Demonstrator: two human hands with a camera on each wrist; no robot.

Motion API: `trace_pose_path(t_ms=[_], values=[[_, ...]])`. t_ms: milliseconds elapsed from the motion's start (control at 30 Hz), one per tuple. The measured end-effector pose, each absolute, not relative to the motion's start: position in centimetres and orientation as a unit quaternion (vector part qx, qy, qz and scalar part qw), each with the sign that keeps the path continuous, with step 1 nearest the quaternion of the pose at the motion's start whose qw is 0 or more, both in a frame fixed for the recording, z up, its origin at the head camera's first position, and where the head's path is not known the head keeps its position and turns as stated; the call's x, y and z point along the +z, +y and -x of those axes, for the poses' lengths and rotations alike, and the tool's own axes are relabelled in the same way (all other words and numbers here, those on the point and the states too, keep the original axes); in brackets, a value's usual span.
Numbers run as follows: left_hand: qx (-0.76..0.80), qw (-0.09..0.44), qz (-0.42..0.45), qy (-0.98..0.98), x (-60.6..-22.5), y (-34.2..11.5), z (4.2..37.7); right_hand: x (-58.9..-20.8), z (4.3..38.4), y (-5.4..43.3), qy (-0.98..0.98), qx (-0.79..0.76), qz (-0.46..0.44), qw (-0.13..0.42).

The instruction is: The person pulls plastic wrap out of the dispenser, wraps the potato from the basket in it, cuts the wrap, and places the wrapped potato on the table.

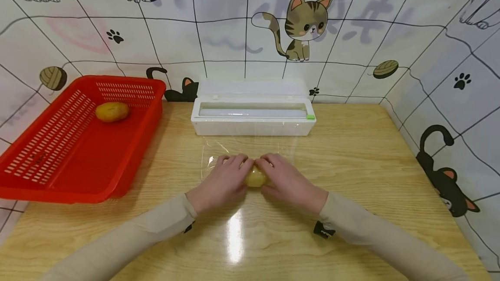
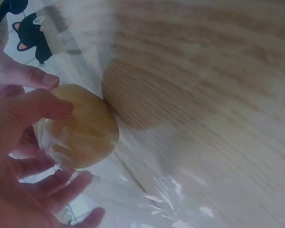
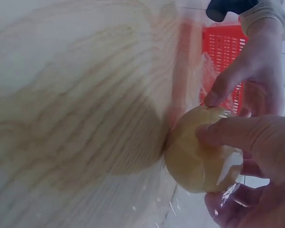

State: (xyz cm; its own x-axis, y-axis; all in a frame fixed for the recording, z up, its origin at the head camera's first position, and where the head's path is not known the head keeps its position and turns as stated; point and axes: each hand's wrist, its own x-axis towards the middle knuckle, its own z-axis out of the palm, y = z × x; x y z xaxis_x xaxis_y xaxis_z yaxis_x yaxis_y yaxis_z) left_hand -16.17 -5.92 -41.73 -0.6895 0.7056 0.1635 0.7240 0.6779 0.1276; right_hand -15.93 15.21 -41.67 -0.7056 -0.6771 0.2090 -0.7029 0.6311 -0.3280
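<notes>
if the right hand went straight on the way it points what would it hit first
The right hand already grips the round yellow item; just past that, the left hand looks first in its line, though depth is hard to judge.

Glare streaks the table (image 1: 273, 246); wrist views seem hazy.

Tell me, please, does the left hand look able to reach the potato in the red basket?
Probably yes: the red basket is open-topped, and nothing visible covers the loose potato inside. The left hand would likely first release the film-covered potato.
</notes>
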Motion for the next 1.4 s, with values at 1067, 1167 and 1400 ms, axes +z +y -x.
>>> trace_pose_path(t_ms=[1067,1167,1400], values=[[-0.369,-0.282,0.311,-0.829,-41.4,-7.0,25.2,-42.4,24.3,17.6,-0.786,0.495,-0.196,-0.313],[-0.394,-0.292,0.305,-0.816,-41.4,-7.2,25.5,-42.4,24.5,17.5,-0.787,0.501,-0.19,-0.306],[-0.411,-0.279,0.339,-0.799,-41.4,-7.3,25.8,-42.3,24.1,16.7,-0.817,0.482,-0.189,-0.254]])
